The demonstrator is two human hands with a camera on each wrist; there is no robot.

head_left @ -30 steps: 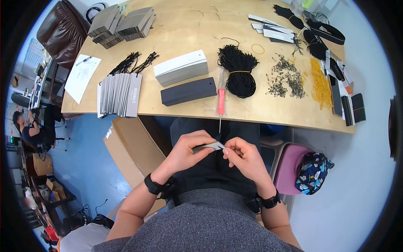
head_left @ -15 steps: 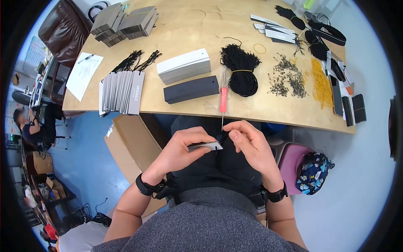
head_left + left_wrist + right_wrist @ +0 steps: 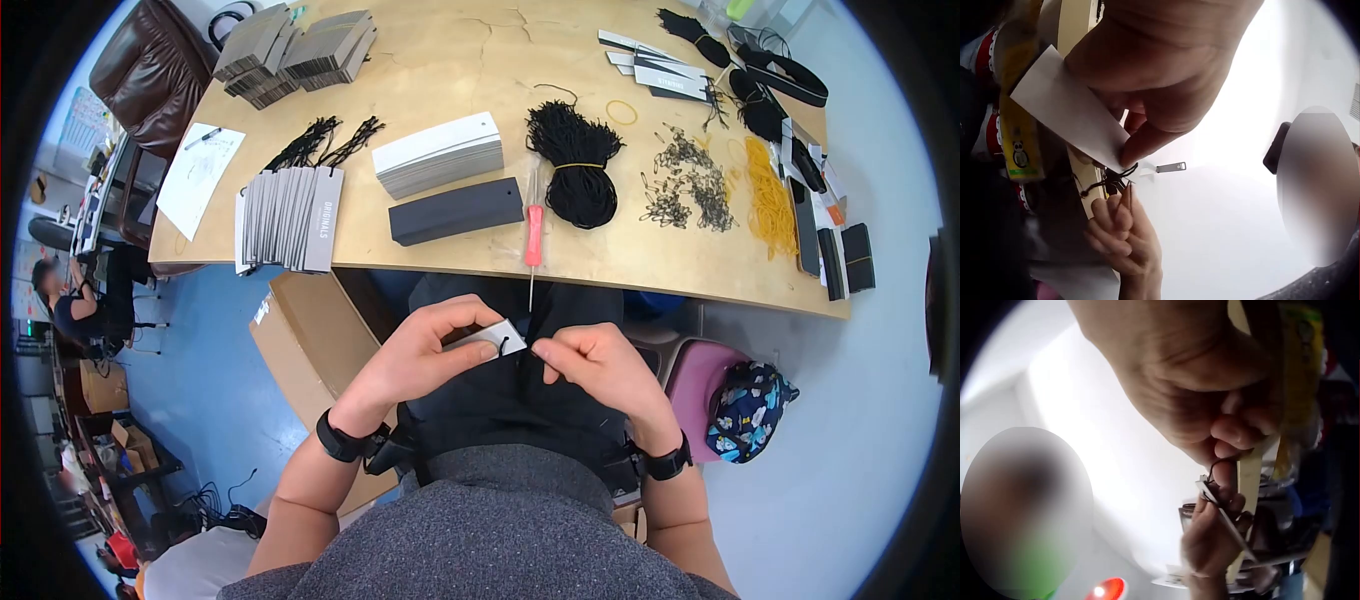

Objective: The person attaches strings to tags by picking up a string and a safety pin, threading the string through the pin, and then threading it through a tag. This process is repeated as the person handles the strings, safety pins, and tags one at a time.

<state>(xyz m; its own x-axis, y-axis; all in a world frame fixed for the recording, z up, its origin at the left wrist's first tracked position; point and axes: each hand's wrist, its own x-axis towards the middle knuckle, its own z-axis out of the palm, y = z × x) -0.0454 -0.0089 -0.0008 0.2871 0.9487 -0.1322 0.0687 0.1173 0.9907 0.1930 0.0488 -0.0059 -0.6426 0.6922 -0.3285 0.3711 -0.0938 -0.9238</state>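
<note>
In the head view, my left hand (image 3: 412, 352) holds a narrow hang tag (image 3: 1072, 112) over the lap, thumb on its pale face and fingers behind. A black cord (image 3: 1127, 170) loops through the hole at the tag's end. My right hand (image 3: 605, 372) pinches the cord just off that end, thumb against the curled forefinger. The right wrist view has the tag almost edge-on, a thin strand running up to the right fingertips. On the table ahead lie a red-handled screwdriver (image 3: 534, 236) and a black block of tags (image 3: 456, 213).
White tags (image 3: 440, 156) stand stacked behind the black block. Finished-looking tags with cords (image 3: 290, 218) lie left. A black cord bundle (image 3: 578, 165), safety pins (image 3: 690, 185) and yellow rubber bands (image 3: 770, 200) spread rightward. An open carton (image 3: 320, 350) sits below the table edge.
The right hand came away from the tag, rose with its fingers apart, then returned low beside the tag and pinches the cord. The left hand turned the tag so more of its face shows.
</note>
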